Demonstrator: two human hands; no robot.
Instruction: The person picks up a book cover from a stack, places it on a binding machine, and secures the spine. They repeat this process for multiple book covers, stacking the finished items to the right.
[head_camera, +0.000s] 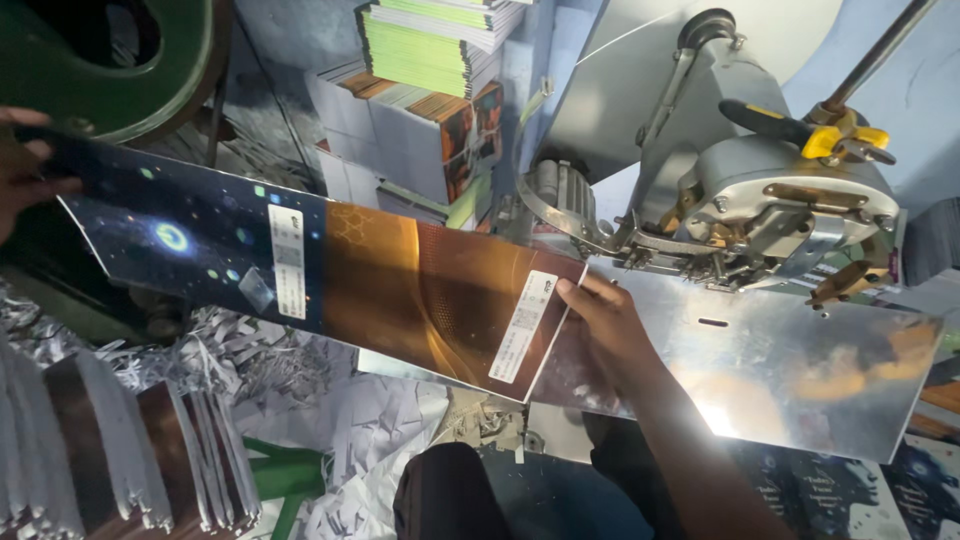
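1. head view shows the stitching machine (770, 200) as the biggest thing here, just above and beyond the right hand (605, 335), with its shiny metal saddle plate (800, 370) spreading out to that hand's right — one machine, one plate.
2. one long printed cover sheet (330, 270) spans between the two hands, dark blue at the left hand's (25, 175) end and orange-brown at the right hand's end; two white label patches show on it.
3. it looks light, thin and glossy, so likely slippery and quick to crease or sag in the middle — holding both ends, as now, seems the sound grip.
4. right hand pinches the sheet's near corner, fingers on top, thumb hidden beneath.
5. left hand is mostly out of frame; its fingers curl over the far edge, gripping it.
6. two stacks of booklets (430, 110) sit beyond the sheet, and paper trimmings (230, 350) lie below it, uncounted.
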